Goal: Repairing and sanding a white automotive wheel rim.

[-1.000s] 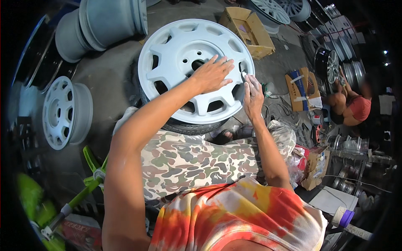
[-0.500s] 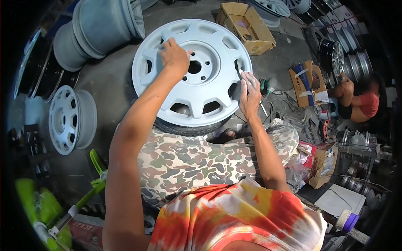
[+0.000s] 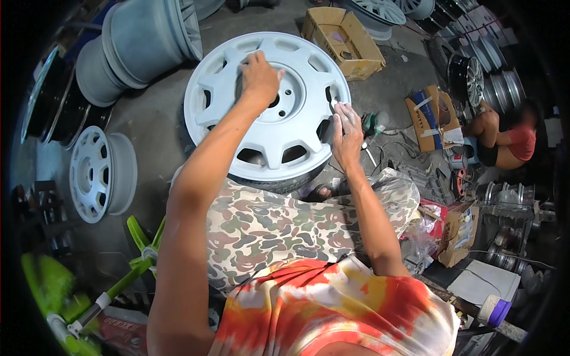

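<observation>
Wheel [image 3: 291, 127] straight ahead of the trousered lap, pale grey-white, lying face up on a dark tire [image 3: 285, 185]; near edge of tire visible beneath.

Key relation: wheel directly under left hand [image 3: 259, 77] and along the fingertip side of right hand [image 3: 348, 130]. Round face, hence no long axis to line up with. Left hand nearer the hub, laid across the face just beyond the centre hole and partly covering it. Right hand at the outer right edge, beside a dark window, fingertips pointing away from the body.

Left fingers: slightly bent, close to each other, thumb held apart; palm side hidden, so cannot tell whether clamped on anything. Right fingers: mostly together, dusted white. Small pale thing [image 3: 334, 104] at their tips, too small to identify; cannot tell whether gripped or only touched.

Surroundings: 2nd pale wheel [image 3: 122, 172] on edge to the left, well apart. Open cardboard box [image 3: 363, 68] just beyond the far right edge. Co-worker in red top [image 3: 522, 145] far right, seated low.
</observation>
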Demonstrator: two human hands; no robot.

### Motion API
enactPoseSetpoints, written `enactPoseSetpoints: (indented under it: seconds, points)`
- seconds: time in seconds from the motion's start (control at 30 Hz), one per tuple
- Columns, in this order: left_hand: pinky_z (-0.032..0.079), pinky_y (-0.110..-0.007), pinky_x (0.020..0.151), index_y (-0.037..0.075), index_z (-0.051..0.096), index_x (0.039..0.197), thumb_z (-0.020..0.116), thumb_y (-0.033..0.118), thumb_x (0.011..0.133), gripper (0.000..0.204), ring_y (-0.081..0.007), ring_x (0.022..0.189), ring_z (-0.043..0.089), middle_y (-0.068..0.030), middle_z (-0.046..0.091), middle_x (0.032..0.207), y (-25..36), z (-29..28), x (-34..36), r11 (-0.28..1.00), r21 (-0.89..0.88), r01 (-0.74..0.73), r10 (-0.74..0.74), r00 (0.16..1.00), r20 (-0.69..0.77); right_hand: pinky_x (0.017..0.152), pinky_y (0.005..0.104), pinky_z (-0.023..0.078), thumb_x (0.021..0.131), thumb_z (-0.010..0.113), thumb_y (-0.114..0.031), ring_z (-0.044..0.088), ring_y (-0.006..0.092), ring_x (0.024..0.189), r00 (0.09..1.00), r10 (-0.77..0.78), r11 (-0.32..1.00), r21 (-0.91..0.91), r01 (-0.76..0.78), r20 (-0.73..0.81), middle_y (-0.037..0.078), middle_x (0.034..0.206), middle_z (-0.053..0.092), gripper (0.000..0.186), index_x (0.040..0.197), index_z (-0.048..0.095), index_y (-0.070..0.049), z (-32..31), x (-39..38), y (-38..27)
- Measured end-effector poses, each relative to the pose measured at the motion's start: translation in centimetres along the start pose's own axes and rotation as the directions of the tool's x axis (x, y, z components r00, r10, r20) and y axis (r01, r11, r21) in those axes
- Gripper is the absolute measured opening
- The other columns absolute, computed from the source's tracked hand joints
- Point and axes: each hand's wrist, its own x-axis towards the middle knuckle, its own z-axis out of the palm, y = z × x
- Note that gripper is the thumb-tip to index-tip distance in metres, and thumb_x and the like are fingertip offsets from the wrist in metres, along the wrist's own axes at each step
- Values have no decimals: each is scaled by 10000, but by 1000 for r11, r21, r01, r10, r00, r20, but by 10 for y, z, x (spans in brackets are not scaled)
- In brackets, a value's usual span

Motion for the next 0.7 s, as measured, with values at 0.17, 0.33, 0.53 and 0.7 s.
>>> enactPoseSetpoints:
  seconds: [0.17, 0.33, 0.53, 0.7]
  points:
    - [418, -505, 1052, -70, 670, 1188, 533, 426, 1033, 537, -342, 1214, 498, -166, 540, 1245, 34, 11, -3, 903, -135, -408, 388, 909, -152, 1150, 546, 353, 995, 625, -178, 558, 332, 1303, 986, -119, 981, -139, 135, 119, 124, 1332, 652, 327, 1300, 695, -80, -4, 5, -12]
    - [431, -520, 1054, -14, 657, 1228, 548, 365, 1027, 442, -313, 1285, 516, -165, 558, 1312, -6, 4, 6, 913, -207, -352, 314, 929, -196, 1077, 517, 410, 969, 647, -189, 580, 344, 1222, 934, -297, 928, -171, 331, 198, 130, 1288, 658, 318, 1261, 706, -80, 26, 56, -13]
    - [467, -495, 1027, -22, 597, 1320, 592, 336, 1011, 473, -344, 1249, 523, -171, 565, 1314, -99, 5, 9, 976, -210, -57, 34, 993, -111, 970, 488, 473, 962, 622, -182, 607, 375, 1114, 903, -332, 917, -131, 377, 273, 169, 1189, 673, 281, 1189, 720, -50, 138, 169, -33]
    - [430, -497, 1083, -15, 579, 1356, 572, 353, 1026, 494, -391, 1285, 508, -214, 557, 1356, -147, 29, -2, 923, -352, 156, -210, 970, -120, 972, 481, 497, 951, 617, -177, 627, 399, 1115, 924, -324, 926, -132, 354, 201, 199, 1183, 681, 269, 1137, 729, -19, 153, 150, -33]
